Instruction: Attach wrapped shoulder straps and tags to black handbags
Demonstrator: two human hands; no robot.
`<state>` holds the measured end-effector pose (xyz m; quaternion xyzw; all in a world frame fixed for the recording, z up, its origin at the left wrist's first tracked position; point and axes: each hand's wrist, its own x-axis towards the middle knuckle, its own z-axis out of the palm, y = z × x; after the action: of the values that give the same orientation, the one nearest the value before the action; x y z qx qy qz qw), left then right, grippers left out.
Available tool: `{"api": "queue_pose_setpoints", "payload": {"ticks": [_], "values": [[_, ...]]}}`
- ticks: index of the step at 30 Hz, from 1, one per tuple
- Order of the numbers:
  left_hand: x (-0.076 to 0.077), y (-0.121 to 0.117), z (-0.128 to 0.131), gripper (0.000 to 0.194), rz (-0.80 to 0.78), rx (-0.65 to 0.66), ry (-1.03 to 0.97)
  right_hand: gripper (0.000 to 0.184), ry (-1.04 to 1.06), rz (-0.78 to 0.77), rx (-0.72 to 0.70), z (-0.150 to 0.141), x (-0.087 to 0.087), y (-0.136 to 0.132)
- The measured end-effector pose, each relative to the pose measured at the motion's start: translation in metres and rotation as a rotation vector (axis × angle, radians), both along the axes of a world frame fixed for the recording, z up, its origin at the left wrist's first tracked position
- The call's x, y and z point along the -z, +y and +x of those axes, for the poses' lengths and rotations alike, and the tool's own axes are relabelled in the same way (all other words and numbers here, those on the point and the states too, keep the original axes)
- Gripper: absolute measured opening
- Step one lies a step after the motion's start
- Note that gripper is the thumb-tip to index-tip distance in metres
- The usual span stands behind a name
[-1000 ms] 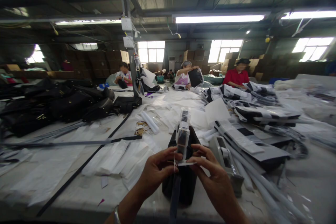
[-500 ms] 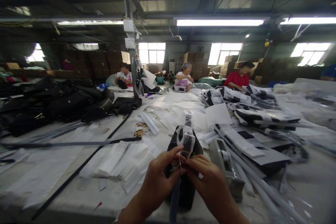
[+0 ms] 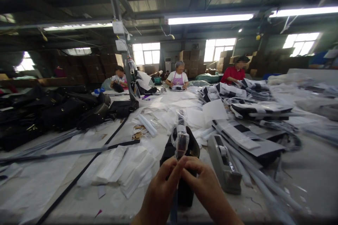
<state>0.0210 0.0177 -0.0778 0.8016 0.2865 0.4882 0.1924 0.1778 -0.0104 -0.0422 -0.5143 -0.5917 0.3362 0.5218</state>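
Observation:
A black bag (image 3: 194, 144) stands on the table right in front of me. Up its middle runs a strap (image 3: 181, 135) wrapped in clear plastic and white padding. At the lower end of that wrapping my left hand (image 3: 165, 182) and my right hand (image 3: 202, 181) meet, fingertips pinched together. Both hands are closed, and the fingers hide what lies between them. Below the hands a dark grey strip (image 3: 173, 207) hangs down, partly covered by my left hand. Just right of the bag is a grey tape dispenser (image 3: 224, 165).
Black bags (image 3: 60, 112) are heaped at the left. Folded white sheets (image 3: 126, 168) lie left of my hands. Wrapped bag pieces (image 3: 245, 137) and grey tubes (image 3: 266, 182) fill the right side. A post (image 3: 126, 70) rises beyond. Co-workers sit across the table, one in a purple apron (image 3: 178, 81).
My fingertips have drawn together over the strap's lower end. A thin white string seen between them before is now out of sight. The view has shifted slightly, and the co-worker in the apron has straightened.

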Motion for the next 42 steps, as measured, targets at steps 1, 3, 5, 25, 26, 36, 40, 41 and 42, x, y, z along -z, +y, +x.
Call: {"api": "queue_pose_setpoints", "payload": {"ticks": [1, 3, 5, 25, 26, 36, 40, 41, 42], "values": [[0.003, -0.001, 0.001, 0.054, 0.012, -0.035, -0.023, 0.023, 0.073, -0.012, 0.034, -0.003, 0.004, 0.000], [0.004, -0.001, 0.001, 0.056, 0.011, -0.102, -0.057, 0.025, 0.240, -0.044, 0.046, -0.006, 0.011, -0.001], [0.002, -0.001, -0.001, 0.057, -0.023, -0.169, -0.088, 0.025, 0.412, -0.079, 0.032, -0.008, 0.018, -0.002], [0.058, -0.043, 0.004, 0.046, -1.010, -0.160, -0.772, 0.031, -0.059, 0.016, 0.128, -0.013, 0.007, 0.015], [0.064, -0.043, 0.003, 0.048, -1.066, -0.125, -0.801, 0.027, -0.040, 0.002, 0.091, -0.014, 0.005, 0.017], [0.024, -0.018, -0.048, 0.033, -0.750, -0.276, -0.529, 0.029, 0.200, 0.016, 0.095, -0.009, 0.017, 0.014], [0.060, -0.027, -0.028, 0.039, -1.096, -0.056, -0.662, 0.026, 0.208, 0.027, 0.045, -0.009, 0.024, 0.013], [0.071, -0.030, -0.023, 0.041, -1.182, -0.008, -0.707, 0.026, 0.211, 0.030, 0.034, -0.009, 0.025, 0.013], [0.080, -0.032, -0.019, 0.043, -1.241, 0.042, -0.717, 0.025, 0.211, 0.031, 0.028, -0.009, 0.026, 0.013]]}}
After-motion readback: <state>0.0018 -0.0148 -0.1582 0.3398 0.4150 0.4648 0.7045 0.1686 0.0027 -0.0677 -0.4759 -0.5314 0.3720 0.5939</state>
